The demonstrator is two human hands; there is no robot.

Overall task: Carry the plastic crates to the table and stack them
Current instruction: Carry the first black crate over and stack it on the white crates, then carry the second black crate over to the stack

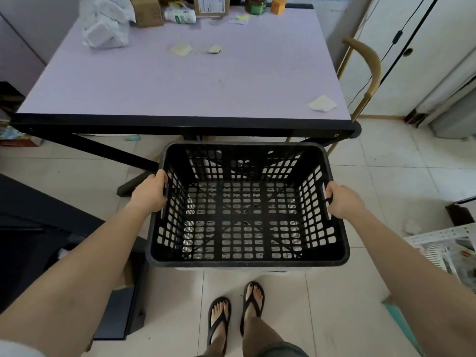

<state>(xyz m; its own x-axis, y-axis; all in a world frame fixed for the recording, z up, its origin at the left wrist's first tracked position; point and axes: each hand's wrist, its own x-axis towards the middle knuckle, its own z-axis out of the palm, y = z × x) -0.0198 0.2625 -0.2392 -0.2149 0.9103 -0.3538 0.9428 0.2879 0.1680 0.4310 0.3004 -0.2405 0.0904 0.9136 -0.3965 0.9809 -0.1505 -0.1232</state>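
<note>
Carrying empty black plastic crate (244, 260) above the floor, just short of the table's (180, 81) near edge, left hand (150, 193) and right hand (343, 200) clamped on opposite side-wall handle slots; judged light, stiff, open-meshed, best kept level by both slots.

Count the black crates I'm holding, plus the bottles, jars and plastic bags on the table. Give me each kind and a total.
black crate: 1, gripped at its sides by the left hand and the right hand
white bottle: 1, lying on the table
dark jar: 1
white plastic bag: 1
Total: 4
</note>
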